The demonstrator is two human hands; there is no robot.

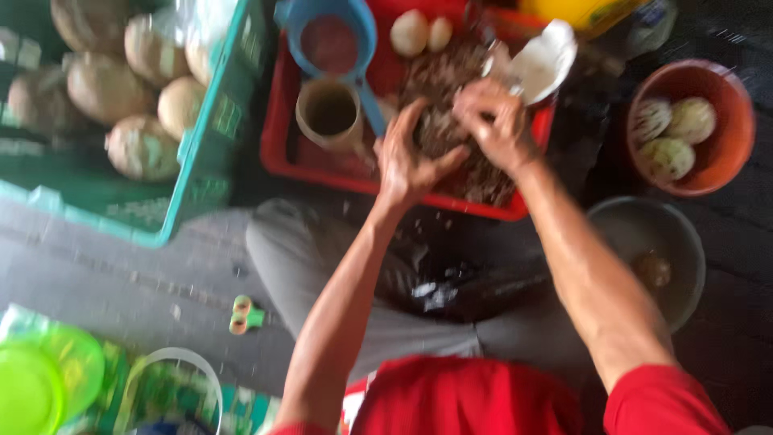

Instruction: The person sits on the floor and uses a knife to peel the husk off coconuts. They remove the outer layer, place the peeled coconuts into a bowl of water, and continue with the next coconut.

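head cam, 1 view only | worn on person's head, looks steeply down over red shirt & both forearms | close range, motion blur | faces fwd to red tray (282, 157) on floor | no 2nd view to overlap

Motion-blurred brown mass (451, 121) under both hands' fingers

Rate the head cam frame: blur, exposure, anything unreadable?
Head view: motion blur throughout, both the left hand and right hand smeared over the red tray; the white piece is near blown out; the right side with the grey bowl is dark; what either hand grips is unreadable.
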